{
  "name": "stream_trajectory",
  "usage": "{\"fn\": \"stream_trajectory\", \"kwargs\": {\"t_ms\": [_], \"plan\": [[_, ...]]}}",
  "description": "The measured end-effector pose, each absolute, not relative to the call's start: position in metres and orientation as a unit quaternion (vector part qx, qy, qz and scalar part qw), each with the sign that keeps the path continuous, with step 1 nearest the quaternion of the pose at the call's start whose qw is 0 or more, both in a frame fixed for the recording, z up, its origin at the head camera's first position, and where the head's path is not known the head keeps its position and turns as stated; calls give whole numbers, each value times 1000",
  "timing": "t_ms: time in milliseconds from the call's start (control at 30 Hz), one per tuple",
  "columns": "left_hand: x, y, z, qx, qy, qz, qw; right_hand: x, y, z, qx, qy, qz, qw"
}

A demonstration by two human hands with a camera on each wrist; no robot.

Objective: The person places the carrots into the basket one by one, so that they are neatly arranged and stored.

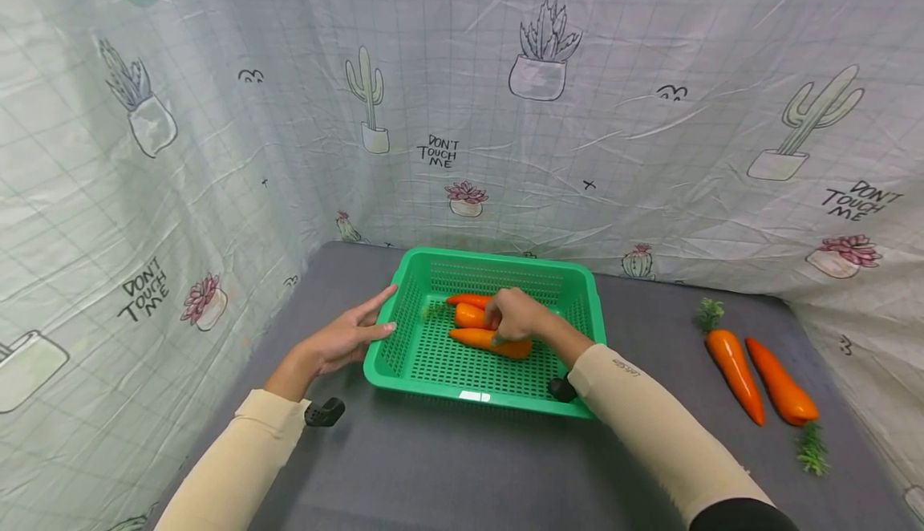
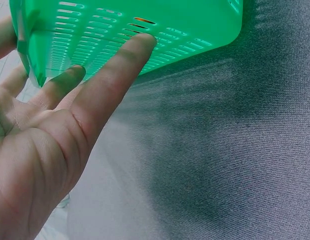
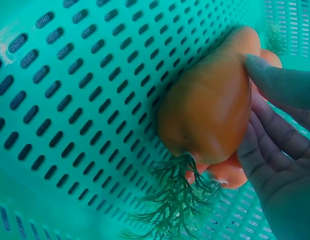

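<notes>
Inside a green perforated basket (image 1: 472, 397) lie several orange carrots with smooth, shiny skin. My right hand (image 1: 516, 314) reaches in and grips the nearest carrot (image 3: 210, 105), thumb on one side and fingers behind it; its leafy green top (image 3: 180, 190) hangs free. Just beyond it, another carrot (image 1: 468, 316) and a redder one (image 1: 459, 299) lie partly behind the hand. At the basket's left side, my left hand (image 1: 342, 340) holds the edge, its thumb over the rim and its extended fingers (image 2: 112, 80) against the outer wall.
To the right on the grey tabletop (image 1: 462, 467) lie two more carrots: one (image 1: 735, 372) has its leaves away from me, the other (image 1: 780, 383) has them toward me. A printed cloth (image 1: 462, 106) hangs along the back and sides, close behind the basket.
</notes>
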State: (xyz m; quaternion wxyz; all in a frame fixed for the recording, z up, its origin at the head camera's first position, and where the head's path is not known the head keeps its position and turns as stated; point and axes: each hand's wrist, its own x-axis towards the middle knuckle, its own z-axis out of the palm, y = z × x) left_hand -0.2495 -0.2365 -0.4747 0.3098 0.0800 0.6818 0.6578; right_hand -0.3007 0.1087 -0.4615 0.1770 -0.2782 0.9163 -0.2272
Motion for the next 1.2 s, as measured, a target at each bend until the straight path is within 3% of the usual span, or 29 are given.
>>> {"fn": "stream_trajectory", "kwargs": {"t_ms": [500,1200], "plan": [[-248,-234,-471,82,683,655,314,-302,119,-451,-283,906,-264,170],[-246,-235,-471,68,693,647,310,-301,185,-389,-200,899,-367,130]]}}
